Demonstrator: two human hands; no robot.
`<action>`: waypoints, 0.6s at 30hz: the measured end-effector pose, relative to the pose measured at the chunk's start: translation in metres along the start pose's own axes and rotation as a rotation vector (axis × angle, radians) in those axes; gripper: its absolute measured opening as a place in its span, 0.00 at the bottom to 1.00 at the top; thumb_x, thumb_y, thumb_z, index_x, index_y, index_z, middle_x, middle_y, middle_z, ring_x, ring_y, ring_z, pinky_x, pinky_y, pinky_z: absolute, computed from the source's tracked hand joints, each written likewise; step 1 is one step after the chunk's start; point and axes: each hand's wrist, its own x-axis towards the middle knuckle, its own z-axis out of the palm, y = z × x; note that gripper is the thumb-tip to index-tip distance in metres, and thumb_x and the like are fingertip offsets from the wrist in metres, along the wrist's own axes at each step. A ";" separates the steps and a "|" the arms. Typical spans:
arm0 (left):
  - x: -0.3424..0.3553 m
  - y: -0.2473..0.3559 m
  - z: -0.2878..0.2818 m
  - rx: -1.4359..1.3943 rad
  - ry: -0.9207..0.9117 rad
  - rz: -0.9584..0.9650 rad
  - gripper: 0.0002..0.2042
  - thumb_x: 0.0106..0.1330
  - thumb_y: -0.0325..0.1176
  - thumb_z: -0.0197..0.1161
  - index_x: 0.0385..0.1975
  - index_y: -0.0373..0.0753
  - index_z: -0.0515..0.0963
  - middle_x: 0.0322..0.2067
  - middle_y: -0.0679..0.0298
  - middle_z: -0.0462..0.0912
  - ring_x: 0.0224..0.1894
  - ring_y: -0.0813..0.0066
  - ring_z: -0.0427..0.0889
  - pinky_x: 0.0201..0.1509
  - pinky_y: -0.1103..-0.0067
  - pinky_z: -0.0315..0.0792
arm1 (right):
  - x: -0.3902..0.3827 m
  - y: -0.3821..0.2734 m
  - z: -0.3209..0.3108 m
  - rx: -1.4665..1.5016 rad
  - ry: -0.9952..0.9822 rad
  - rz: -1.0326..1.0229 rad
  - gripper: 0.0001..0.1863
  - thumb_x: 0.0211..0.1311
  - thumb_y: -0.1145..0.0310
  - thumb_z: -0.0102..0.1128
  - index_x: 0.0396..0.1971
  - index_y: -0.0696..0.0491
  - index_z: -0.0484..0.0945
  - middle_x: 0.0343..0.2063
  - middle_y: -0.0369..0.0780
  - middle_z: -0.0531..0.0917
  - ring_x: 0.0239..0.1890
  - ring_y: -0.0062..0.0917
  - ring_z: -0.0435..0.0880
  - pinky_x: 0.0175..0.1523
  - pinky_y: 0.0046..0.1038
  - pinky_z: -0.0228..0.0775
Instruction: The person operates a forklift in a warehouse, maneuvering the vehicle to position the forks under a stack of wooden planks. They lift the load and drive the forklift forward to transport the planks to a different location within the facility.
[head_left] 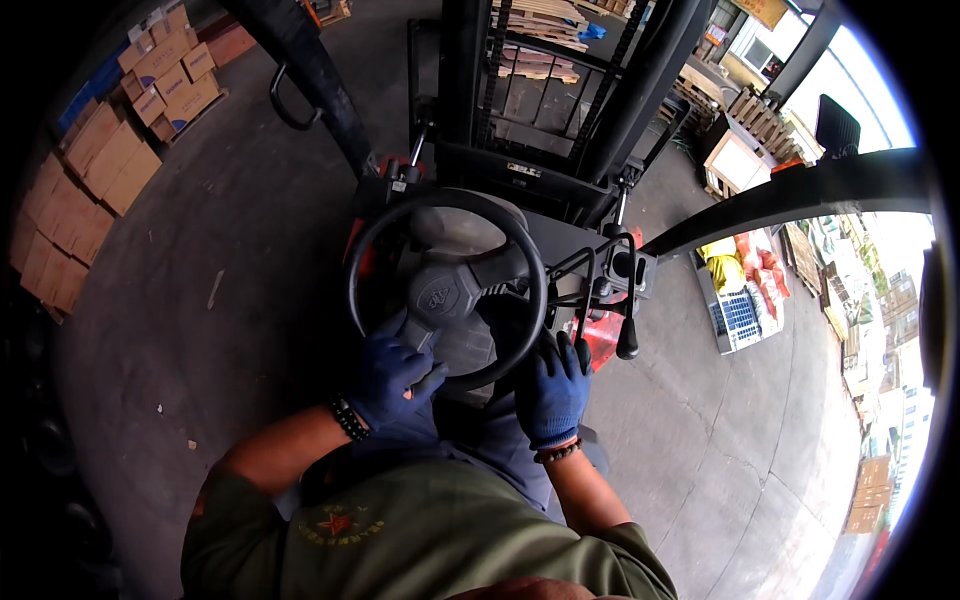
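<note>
I sit at the black steering wheel of a forklift. My left hand, in a blue work glove, is closed round the lower left of the wheel's rim, its thumb on the near side. My right hand, gloved alike, lies by the lower right of the rim, over my right leg. Its fingers point forward, loosely stretched and side by side, with nothing seen in them; whether they touch the rim I cannot tell. Just beyond it stand black control levers, one with a dark knob.
Ahead rises the black mast, with stacked wooden pallets behind it. Cartons stand at the left, some on a pallet. To the right are a pallet with yellow and red sacks and a black roof post.
</note>
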 end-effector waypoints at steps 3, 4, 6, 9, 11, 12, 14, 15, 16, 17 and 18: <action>0.002 0.033 0.019 -0.075 -0.114 0.122 0.14 0.67 0.41 0.79 0.23 0.47 0.80 0.19 0.66 0.78 0.23 0.64 0.79 0.34 0.65 0.69 | -0.007 -0.004 0.000 -0.018 0.020 -0.015 0.18 0.59 0.65 0.71 0.50 0.53 0.87 0.57 0.45 0.90 0.67 0.51 0.83 0.78 0.61 0.66; 0.006 0.042 0.029 -0.106 -0.156 0.168 0.14 0.67 0.42 0.79 0.23 0.48 0.80 0.19 0.67 0.78 0.23 0.65 0.79 0.34 0.66 0.70 | -0.011 -0.004 0.000 -0.037 0.025 -0.012 0.18 0.59 0.65 0.72 0.49 0.53 0.87 0.56 0.44 0.90 0.67 0.51 0.83 0.78 0.61 0.66; 0.026 0.052 0.057 -0.188 -0.116 0.234 0.15 0.69 0.45 0.77 0.23 0.49 0.81 0.17 0.69 0.77 0.22 0.66 0.79 0.34 0.66 0.71 | -0.013 0.004 0.002 -0.076 0.019 -0.018 0.19 0.60 0.60 0.73 0.49 0.53 0.87 0.56 0.43 0.90 0.67 0.50 0.83 0.77 0.61 0.67; 0.099 0.074 0.095 -0.244 0.008 0.278 0.15 0.71 0.46 0.74 0.23 0.48 0.82 0.19 0.68 0.82 0.23 0.65 0.83 0.33 0.66 0.73 | -0.030 0.035 0.008 -0.133 -0.010 0.059 0.22 0.63 0.57 0.72 0.53 0.54 0.87 0.58 0.45 0.89 0.65 0.50 0.83 0.76 0.59 0.68; 0.143 0.074 0.112 -0.285 0.065 0.254 0.16 0.72 0.46 0.73 0.23 0.47 0.81 0.21 0.64 0.84 0.25 0.62 0.86 0.33 0.64 0.76 | -0.037 0.031 0.005 -0.227 0.048 -0.008 0.21 0.66 0.59 0.72 0.55 0.53 0.87 0.57 0.46 0.89 0.64 0.50 0.83 0.75 0.58 0.69; 0.164 0.066 0.118 -0.303 0.096 0.237 0.17 0.72 0.46 0.73 0.23 0.46 0.81 0.21 0.62 0.85 0.25 0.59 0.87 0.33 0.62 0.77 | -0.031 0.033 -0.001 -0.079 0.028 -0.015 0.20 0.65 0.61 0.72 0.53 0.54 0.86 0.56 0.46 0.89 0.65 0.51 0.83 0.75 0.58 0.69; 0.211 0.039 0.113 -0.332 0.141 0.167 0.18 0.74 0.46 0.73 0.23 0.44 0.80 0.21 0.58 0.84 0.24 0.54 0.85 0.32 0.61 0.77 | -0.030 0.034 -0.005 -0.153 -0.017 -0.049 0.19 0.64 0.62 0.72 0.52 0.54 0.86 0.56 0.47 0.89 0.66 0.50 0.82 0.75 0.58 0.69; 0.227 0.022 0.103 -0.306 0.190 0.111 0.18 0.75 0.45 0.73 0.24 0.43 0.80 0.21 0.56 0.83 0.24 0.52 0.85 0.31 0.61 0.76 | -0.026 0.027 -0.002 -0.092 -0.007 -0.031 0.17 0.63 0.63 0.71 0.50 0.54 0.86 0.56 0.47 0.88 0.67 0.49 0.82 0.76 0.58 0.69; 0.237 0.000 0.087 -0.303 0.240 0.059 0.18 0.75 0.44 0.73 0.24 0.42 0.80 0.21 0.54 0.83 0.25 0.51 0.85 0.30 0.61 0.75 | -0.025 0.023 0.001 -0.126 -0.036 -0.015 0.16 0.64 0.65 0.71 0.49 0.54 0.86 0.56 0.47 0.88 0.68 0.48 0.82 0.76 0.58 0.69; 0.239 -0.029 0.073 -0.325 0.312 0.035 0.18 0.77 0.41 0.73 0.25 0.40 0.79 0.22 0.52 0.82 0.23 0.52 0.83 0.28 0.64 0.73 | -0.020 0.017 0.007 -0.100 -0.031 -0.012 0.15 0.65 0.65 0.70 0.49 0.54 0.86 0.56 0.46 0.88 0.68 0.48 0.82 0.76 0.58 0.69; 0.233 -0.052 0.055 -0.391 0.237 -0.084 0.16 0.79 0.37 0.72 0.27 0.39 0.80 0.24 0.51 0.82 0.23 0.55 0.81 0.29 0.66 0.73 | -0.017 0.015 0.013 -0.075 -0.027 -0.006 0.14 0.65 0.66 0.70 0.48 0.54 0.86 0.56 0.46 0.88 0.69 0.48 0.81 0.76 0.58 0.69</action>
